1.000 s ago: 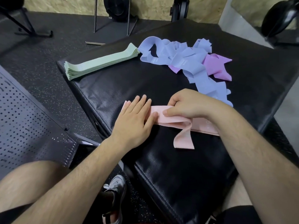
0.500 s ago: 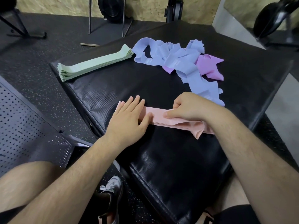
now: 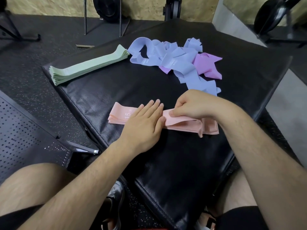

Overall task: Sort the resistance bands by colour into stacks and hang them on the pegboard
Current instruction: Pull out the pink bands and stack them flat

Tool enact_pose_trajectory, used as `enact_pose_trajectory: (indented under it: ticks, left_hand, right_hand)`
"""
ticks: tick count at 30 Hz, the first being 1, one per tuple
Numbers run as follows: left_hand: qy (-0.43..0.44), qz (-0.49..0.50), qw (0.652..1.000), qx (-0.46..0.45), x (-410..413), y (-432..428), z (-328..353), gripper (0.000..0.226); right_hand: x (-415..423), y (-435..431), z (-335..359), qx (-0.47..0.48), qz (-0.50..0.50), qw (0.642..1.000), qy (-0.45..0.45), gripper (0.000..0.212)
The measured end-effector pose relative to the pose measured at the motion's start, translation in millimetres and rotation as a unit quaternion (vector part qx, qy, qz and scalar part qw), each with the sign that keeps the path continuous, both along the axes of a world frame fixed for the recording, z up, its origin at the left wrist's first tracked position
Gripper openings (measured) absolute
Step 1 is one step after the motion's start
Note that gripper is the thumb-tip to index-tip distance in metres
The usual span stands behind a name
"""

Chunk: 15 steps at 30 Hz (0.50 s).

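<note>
**Pink bands squared into a stack**

Head view. The pink stack (image 3: 121,116) lies lengthwise near the front of the black padded desk (image 3: 166,163), with a "15 LB" mark showing at its left end. The left grip (image 3: 142,125) is released: palm down, fingers straight, pressing the middle of the stack flat. The right grip (image 3: 194,105) is clenched on the stack's upper layers, thumb and curled fingers pinching them just beside the left fingertips. Past the right wrist the stack's end is rumpled, with one fold (image 3: 201,130) standing off the pile.

At the far left of the desk lies a tidy green stack (image 3: 89,65). Touching its far end is a loose tangle of blue bands (image 3: 176,58), with purple bands (image 3: 206,63) partly under it. A perforated panel (image 3: 25,130), probably the pegboard, lies on the floor to the left. Nothing hangs on it yet.

The step in hand appears to be aligning the pink pile. To do it well, keep the left palm as an anchor while the right draws the top layers taut toward the rumpled end. Then smooth that fold down so the edges meet. Pulling without the anchor would likely skew the layers beneath. Blue and purple remain unsorted.
</note>
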<state>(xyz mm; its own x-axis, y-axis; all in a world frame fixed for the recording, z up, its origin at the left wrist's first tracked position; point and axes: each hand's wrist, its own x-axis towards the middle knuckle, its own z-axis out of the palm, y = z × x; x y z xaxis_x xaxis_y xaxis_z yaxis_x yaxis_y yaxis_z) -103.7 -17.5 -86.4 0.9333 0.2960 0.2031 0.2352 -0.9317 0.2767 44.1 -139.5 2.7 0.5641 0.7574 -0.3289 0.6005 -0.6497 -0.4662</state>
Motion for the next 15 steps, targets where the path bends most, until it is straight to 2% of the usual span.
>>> enact_pose_trajectory:
  ticks: [9, 15]
  left_hand:
    - [0.029, 0.012, 1.0, -0.001, 2.3, -1.7, 0.8, 0.081]
    - [0.025, 0.012, 1.0, 0.002, 2.7, -1.7, 0.3, 0.071]
  right_hand:
    - [4.9, -19.1, 6.9, -0.02, -0.01, 1.0, -0.013, 0.027]
    - [10.3, -34.3, 7.0, -0.024, -0.049, 0.998, -0.026, 0.03]
